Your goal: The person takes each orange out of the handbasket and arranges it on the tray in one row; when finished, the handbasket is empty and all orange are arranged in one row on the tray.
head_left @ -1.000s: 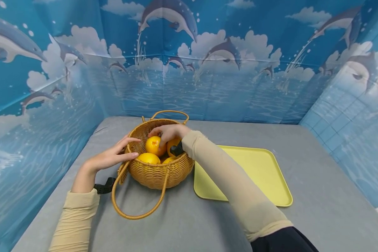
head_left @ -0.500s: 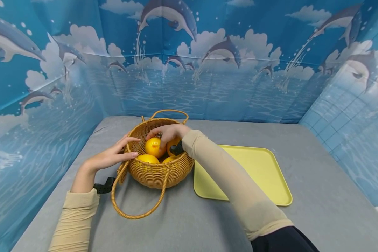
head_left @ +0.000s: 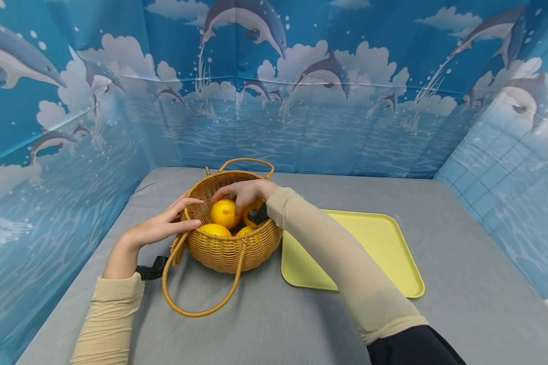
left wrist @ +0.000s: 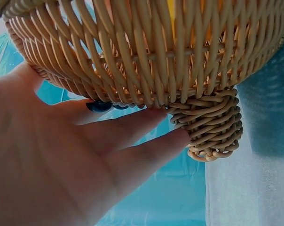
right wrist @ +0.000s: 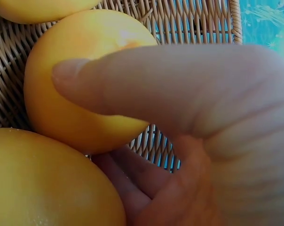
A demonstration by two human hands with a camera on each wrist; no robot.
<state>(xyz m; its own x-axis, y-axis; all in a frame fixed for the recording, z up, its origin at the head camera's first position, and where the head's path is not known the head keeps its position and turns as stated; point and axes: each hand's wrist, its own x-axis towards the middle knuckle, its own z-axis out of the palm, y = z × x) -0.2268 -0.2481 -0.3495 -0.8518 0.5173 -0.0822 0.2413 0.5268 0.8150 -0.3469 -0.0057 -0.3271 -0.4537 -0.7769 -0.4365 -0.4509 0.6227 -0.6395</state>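
A round wicker basket [head_left: 219, 256] with two loop handles holds several yellow-orange fruits that look like oranges. Inside it, my right hand [head_left: 245, 193] grips one orange [head_left: 224, 213]. In the right wrist view, the thumb [right wrist: 85, 84] lies across this orange [right wrist: 81, 132] and the other fingers reach beneath it. My left hand [head_left: 157, 228] rests at the basket's left rim, with thumb and index finger over the edge. From the left wrist view, its extended fingers touch the basket's outer weave [left wrist: 146, 61] beside a woven stub [left wrist: 210, 125].
A yellow tray [head_left: 370, 248] lies right of the basket, partly under my right forearm. One basket handle [head_left: 201, 314] droops forward onto the grey cloth [head_left: 274, 329]. More oranges [head_left: 215, 229] surround the held one. Dolphin-printed curtains [head_left: 301, 132] enclose the back and sides.
Both hands stay almost in place. Around the orange, the right hand's fingers shift only slightly. The basket and tray have not moved.
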